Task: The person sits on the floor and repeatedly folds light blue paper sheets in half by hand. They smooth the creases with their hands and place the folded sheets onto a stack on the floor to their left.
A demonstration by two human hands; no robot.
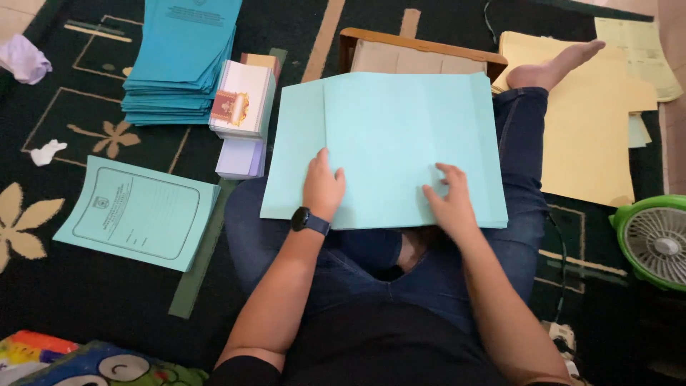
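Observation:
A large light-blue paper folder (389, 136) lies open and flat across my lap, its flaps folded inward. My left hand (323, 187), with a dark watch on the wrist, presses palm-down on the folder's lower left part. My right hand (449, 201) rests on its lower right part, fingers spread and fingertips touching the sheet near a flap edge. Neither hand grips anything. I sit cross-legged in blue jeans (520, 179) on a dark patterned carpet.
A tall stack of blue folders (179, 64) and a pile of white cards (241, 100) stand at the upper left. A small stack of printed blue folders (136, 212) lies left. Yellow folders (586, 136), a wooden box (421, 53) and a green fan (654, 239) sit right.

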